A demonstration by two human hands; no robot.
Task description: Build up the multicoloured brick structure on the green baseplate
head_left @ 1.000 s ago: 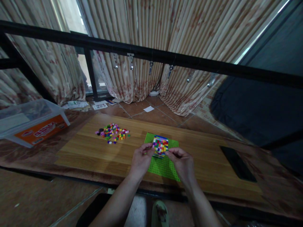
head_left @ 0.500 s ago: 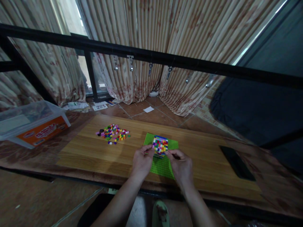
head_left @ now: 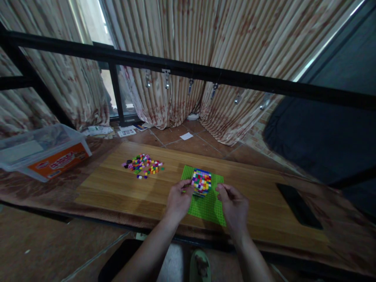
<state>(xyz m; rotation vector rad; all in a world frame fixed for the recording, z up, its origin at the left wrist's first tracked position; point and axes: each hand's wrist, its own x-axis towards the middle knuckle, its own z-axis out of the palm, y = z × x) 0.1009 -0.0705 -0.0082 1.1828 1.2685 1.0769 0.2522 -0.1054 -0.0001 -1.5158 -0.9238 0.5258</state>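
A multicoloured cube of small building bricks (head_left: 201,180) stands on a green studded baseplate (head_left: 207,211). My left hand (head_left: 179,199) is at the cube's left side, with thumb and forefinger closed against its edge. Just right of the cube, apart from it, my right hand (head_left: 234,201) hovers over the baseplate's right edge. Its thumb and forefinger are pinched together; whatever may be between them is too small to make out. To the left on the wooden board (head_left: 108,192) lies a loose pile of small coloured bricks (head_left: 143,163).
A clear plastic bin (head_left: 49,150) with an orange label stands at the far left. On the board's right side lies a dark flat phone-like object (head_left: 299,205). Behind the table runs a black metal bar (head_left: 188,72) with hanging clips, in front of striped curtains (head_left: 176,39).
My right hand has come off the cube and moved right. My left hand stays at the cube's left side. The whole view has shifted slightly.
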